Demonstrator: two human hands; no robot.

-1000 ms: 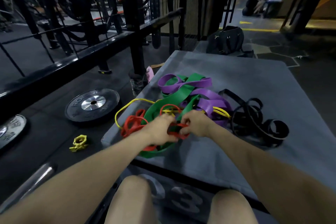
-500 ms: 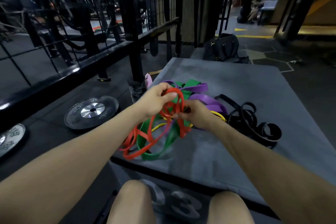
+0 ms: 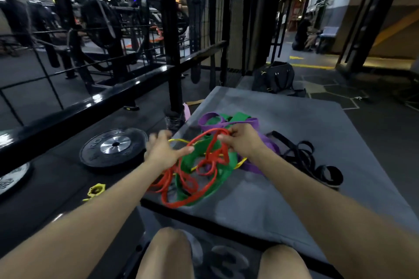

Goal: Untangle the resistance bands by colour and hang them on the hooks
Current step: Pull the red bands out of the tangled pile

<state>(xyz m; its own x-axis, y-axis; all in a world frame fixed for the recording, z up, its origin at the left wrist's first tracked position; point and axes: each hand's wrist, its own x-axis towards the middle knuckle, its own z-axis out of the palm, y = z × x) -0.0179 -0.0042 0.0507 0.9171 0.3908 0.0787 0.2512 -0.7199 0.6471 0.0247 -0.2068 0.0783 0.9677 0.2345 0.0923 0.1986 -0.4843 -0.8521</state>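
A tangle of resistance bands lies on the grey mat [image 3: 294,188]. My right hand [image 3: 243,141] pinches the thin red band [image 3: 212,152] and holds its top loop above the pile. The red band's lower loops hang down through the wide green band [image 3: 218,184] to the mat's front edge. My left hand [image 3: 162,150] is blurred, left of the tangle, fingers spread, its thumb close to a red loop. Purple bands [image 3: 226,123] lie behind and under my right hand. A thin yellow band [image 3: 241,164] threads through the pile. Black bands [image 3: 302,156] sit to the right. No hooks are in view.
A black weight plate [image 3: 113,146] and a yellow collar [image 3: 96,190] lie on the floor to the left. A black rail [image 3: 90,106] and post [image 3: 173,52] stand behind them. A black bag [image 3: 275,78] sits beyond the mat. My knees are at the bottom.
My left hand has let go of the red band and swung out to the left, fingers spreading. My right hand keeps the red band raised, and its loops have dropped lower.
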